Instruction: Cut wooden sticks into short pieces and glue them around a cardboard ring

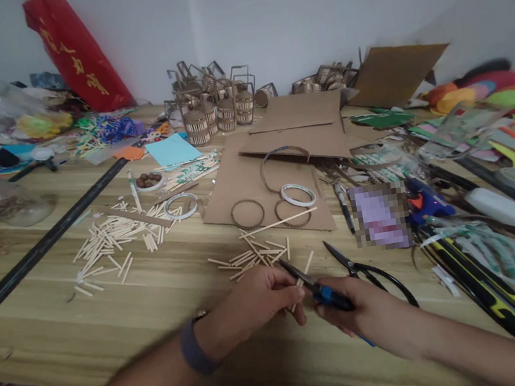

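My right hand (367,312) is closed around pliers (328,295) with blue-and-black handles, their dark pointed jaws reaching toward my left hand. Between thumb and fingers, my left hand (270,294) pinches a thin wooden stick (309,264), which slants up beside the jaws. Whether the jaws touch the stick I cannot tell. Just beyond my left hand lies a loose heap of short cut sticks (252,255). One longer stick (285,220) rests across the cardboard edge. Black-handled scissors (376,272) lie just past my right hand.
Cardboard sheets (220,202) hold dark rings (248,214) and a white tape roll (298,195). A bigger stick pile (114,237) is on the left. Small woven baskets (196,126) stand by the wall. A yellow-black utility knife (487,287) and a glue gun (426,200) lie right.
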